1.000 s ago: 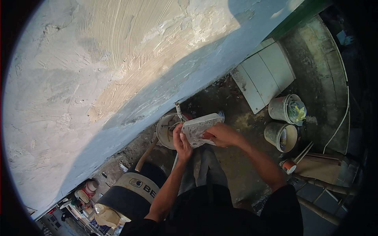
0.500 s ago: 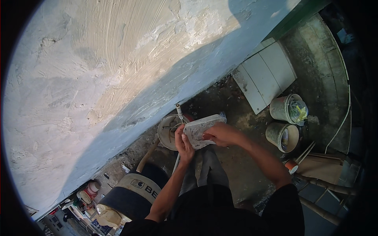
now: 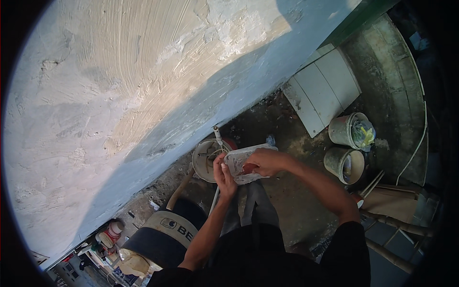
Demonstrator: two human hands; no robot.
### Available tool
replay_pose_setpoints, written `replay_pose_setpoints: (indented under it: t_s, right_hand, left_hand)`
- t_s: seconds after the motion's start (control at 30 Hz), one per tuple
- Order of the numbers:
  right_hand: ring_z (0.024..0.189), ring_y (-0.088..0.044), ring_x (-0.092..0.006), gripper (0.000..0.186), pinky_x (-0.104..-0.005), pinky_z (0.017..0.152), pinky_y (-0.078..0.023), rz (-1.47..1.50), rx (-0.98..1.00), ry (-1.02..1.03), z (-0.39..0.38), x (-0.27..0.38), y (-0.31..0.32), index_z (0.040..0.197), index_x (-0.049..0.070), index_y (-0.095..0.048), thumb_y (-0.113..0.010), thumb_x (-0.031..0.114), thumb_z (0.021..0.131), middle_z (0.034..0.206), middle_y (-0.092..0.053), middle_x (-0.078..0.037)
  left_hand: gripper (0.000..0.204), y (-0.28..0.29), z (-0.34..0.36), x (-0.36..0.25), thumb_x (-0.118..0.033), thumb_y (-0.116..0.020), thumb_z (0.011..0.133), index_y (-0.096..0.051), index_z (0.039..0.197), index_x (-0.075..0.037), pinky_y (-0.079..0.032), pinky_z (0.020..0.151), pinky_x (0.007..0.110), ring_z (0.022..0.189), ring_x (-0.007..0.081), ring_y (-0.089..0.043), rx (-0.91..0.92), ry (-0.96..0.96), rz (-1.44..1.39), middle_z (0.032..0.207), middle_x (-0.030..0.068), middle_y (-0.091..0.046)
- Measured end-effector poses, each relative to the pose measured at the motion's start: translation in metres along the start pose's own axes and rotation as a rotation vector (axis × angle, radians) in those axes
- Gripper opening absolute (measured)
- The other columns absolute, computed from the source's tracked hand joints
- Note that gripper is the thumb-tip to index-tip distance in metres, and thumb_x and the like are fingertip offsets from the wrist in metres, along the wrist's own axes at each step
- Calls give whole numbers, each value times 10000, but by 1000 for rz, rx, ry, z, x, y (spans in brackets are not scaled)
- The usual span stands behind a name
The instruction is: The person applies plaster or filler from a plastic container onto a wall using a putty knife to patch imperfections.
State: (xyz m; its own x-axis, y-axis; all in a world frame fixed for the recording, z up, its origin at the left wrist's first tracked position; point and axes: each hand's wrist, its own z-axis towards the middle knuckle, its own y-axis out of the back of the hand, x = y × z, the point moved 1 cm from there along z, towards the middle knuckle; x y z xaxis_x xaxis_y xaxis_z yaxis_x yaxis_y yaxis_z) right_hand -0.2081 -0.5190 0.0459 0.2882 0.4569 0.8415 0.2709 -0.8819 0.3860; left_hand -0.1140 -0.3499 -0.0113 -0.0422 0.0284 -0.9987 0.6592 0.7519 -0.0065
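My left hand (image 3: 224,176) is wrapped round the left end of a clear rectangular plastic container (image 3: 234,155), tilted and smeared inside with pale paste. My right hand (image 3: 269,162) reaches into it with fingers closed on a small reddish-brown flat scraper (image 3: 248,168). The scraper's lower edge lies against the container's inside; most of its grip is hidden by my fingers. To the left rises a plaster wall (image 3: 143,95) with streaks of cream-coloured filler over bare patches.
Behind the container stands a bucket (image 3: 197,160) with tools in it. A dark blue drum (image 3: 158,239) with a light band sits at lower left. On the right are two dirty buckets (image 3: 337,131) (image 3: 332,165), white panels (image 3: 325,91) and a wooden ladder (image 3: 389,253).
My right hand has shifted slightly left and the scraper with it, staying inside the container. The container has tipped a little; my left hand keeps its hold.
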Motion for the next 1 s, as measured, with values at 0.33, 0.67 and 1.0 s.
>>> replay_pose_setpoints:
  t_s: [0.33, 0.67, 1.0]
  right_hand:
    - [892, -647, -351, 237, -440, 761, -498, -116, 102, 38, 1, 12, 12, 1028, 78, -669, -613, 66, 798, 925, -686, -151]
    - [732, -661, -200, 245, -308, 696, -510, 169, -178, 1, -21, -10, 34, 1061, 34, -656, -658, 86, 821, 857, -696, -103]
    - [822, -591, -74, 209, -252, 739, -493, 922, -1294, -30, 28, -53, -18, 1072, -45, -634, -636, 61, 891, 931, -670, -36]
  left_hand:
    - [358, 5, 5, 2, -264, -338, 1053, -478, 1235, 11, -427, 931, 294, 1047, 147, -528, 16, 160, -142, 1141, 87, -563]
    - [423, 25, 23, 17, -316, -327, 1053, -483, 1259, 19, -408, 970, 308, 1083, 159, -527, -58, 247, -118, 1173, 97, -562]
    - [478, 68, 29, 53, -383, -315, 1044, -417, 1347, -28, -454, 986, 368, 1147, 222, -539, -164, 350, -280, 1264, 121, -534]
